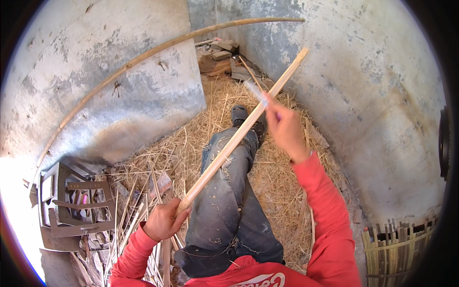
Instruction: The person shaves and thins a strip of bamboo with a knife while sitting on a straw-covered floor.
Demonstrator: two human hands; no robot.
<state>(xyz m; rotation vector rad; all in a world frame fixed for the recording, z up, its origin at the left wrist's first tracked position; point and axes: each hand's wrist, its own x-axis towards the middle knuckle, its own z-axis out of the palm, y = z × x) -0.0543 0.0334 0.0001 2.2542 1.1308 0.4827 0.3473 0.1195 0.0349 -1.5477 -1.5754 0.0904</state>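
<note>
A long, pale, split strip of wood or bamboo (239, 136) slants across my legs, its far end up to the right. My left hand (165, 220) is closed round its near end, by my left thigh. Higher along the strip, my right hand (285, 126) is closed on a knife (256, 92). The flat, light blade lies across the strip and is smeared by motion; most of the handle is hidden in my fingers. Curled shavings cling to my dark trousers (215, 191), with my legs stretched out in front.
Straw-like shavings (282, 191) cover the floor. A bent pole (143, 55) leans along the left wall. A dark wooden chair or frame (79, 201) lies at left, near loose strips (136, 225). Bricks (222, 50) fill the far corner; a slatted basket (397, 248) stands at lower right.
</note>
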